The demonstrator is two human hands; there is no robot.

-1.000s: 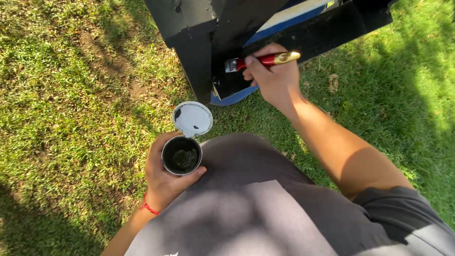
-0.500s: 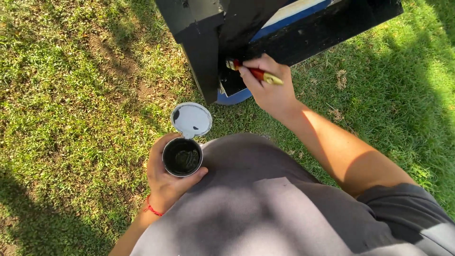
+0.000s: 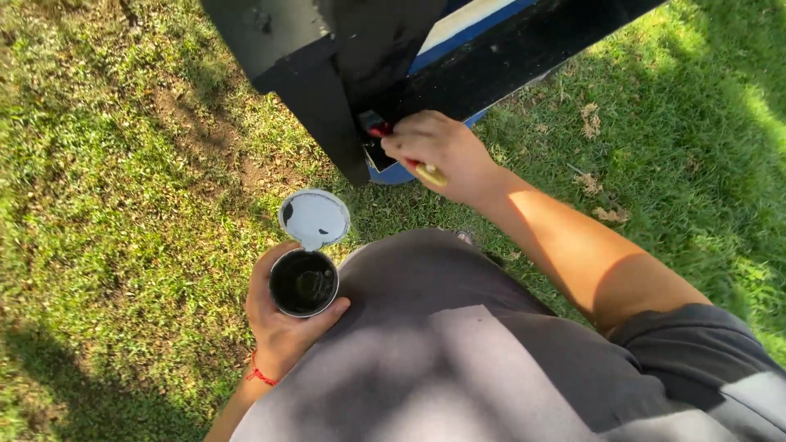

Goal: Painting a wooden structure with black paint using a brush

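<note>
Nearest me, my left hand (image 3: 282, 323) is wrapped around the open paint can (image 3: 304, 282), its lid (image 3: 313, 218) flipped up on the far side. If I tilt it, I think black paint could spill onto the grass (image 3: 123, 205). Farther off, my right hand (image 3: 442, 151) pinches the brush (image 3: 409, 155) against the black board (image 3: 344, 65); pressing hard might drip. My fingers hide the bristles, and the board's top is cut off.

Sunlit grass (image 3: 115, 205) with a bare dirt patch (image 3: 184, 115) and scattered dry leaves (image 3: 591, 123) lies all around.
</note>
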